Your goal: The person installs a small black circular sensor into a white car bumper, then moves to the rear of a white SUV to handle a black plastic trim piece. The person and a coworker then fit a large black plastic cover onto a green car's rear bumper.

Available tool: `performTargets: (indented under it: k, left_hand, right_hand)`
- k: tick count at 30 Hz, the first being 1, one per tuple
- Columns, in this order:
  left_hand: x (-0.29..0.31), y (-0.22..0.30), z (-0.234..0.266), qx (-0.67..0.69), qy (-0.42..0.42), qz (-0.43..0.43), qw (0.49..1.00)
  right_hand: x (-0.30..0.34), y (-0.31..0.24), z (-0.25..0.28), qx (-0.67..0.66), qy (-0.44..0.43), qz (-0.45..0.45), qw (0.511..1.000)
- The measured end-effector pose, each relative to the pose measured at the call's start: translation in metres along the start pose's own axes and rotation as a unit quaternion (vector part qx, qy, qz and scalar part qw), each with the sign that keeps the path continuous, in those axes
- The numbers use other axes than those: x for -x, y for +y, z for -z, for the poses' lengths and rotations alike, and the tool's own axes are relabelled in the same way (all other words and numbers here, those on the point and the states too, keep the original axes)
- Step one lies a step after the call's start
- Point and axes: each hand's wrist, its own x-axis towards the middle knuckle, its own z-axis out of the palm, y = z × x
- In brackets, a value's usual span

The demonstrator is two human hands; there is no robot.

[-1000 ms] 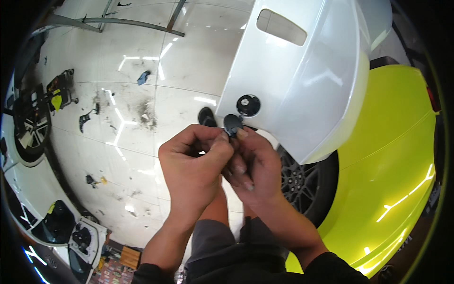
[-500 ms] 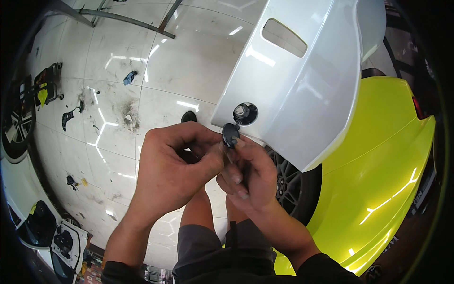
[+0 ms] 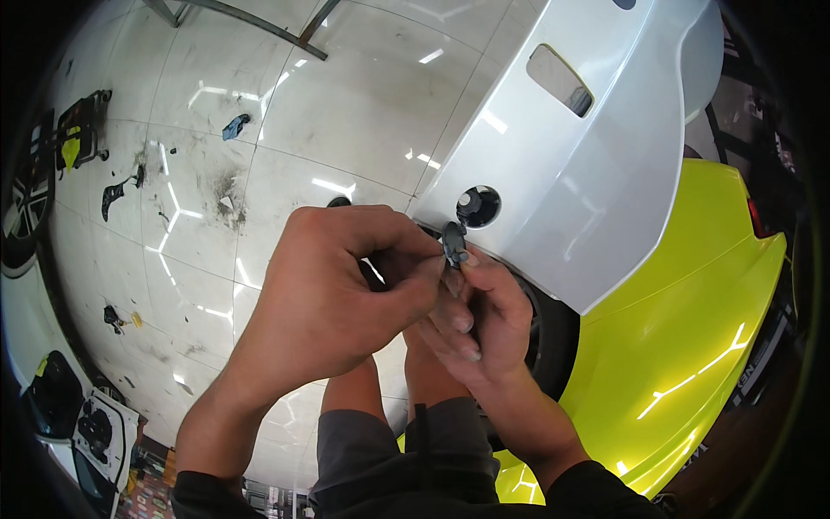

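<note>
Your left hand (image 3: 333,298) and right hand (image 3: 480,320) were together at mid-frame, both closed around a small dark round part (image 3: 454,244). The part sat pinched between your left fingertips (image 3: 430,259) and your right thumb and forefinger, just below the edge of the silver bumper panel (image 3: 571,190). Grip was tight on both sides, fingers curled in, with only the top of the part showing above them. I couldn't tell what the rest of it looked like; your fingers hid it.

The part was just beside the round hole (image 3: 478,206) in the bumper panel, close to it but not in it. Something dark sat inside that hole. A rectangular cutout (image 3: 560,80) was higher up on the same panel.

Right of the panel was a yellow-green car body (image 3: 692,346), with a dark wheel (image 3: 545,337) behind your right hand. The glossy tiled floor (image 3: 259,130) had scattered black scraps (image 3: 112,195) off to your left.
</note>
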Motion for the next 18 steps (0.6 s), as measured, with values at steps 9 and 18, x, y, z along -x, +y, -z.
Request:
performTargets:
  k: [9, 18]
  left_hand:
    - [0.0, -0.008, -0.007, 0.098, -0.015, 0.02, 0.995]
    - [0.003, -0.008, -0.026, 0.203, 0.094, 0.11, 0.969]
  right_hand:
    - [0.003, -0.006, 0.0, -0.008, -0.013, -0.017, 1.0]
    - [-0.003, -0.005, 0.001, 0.062, 0.014, -0.003, 0.998]
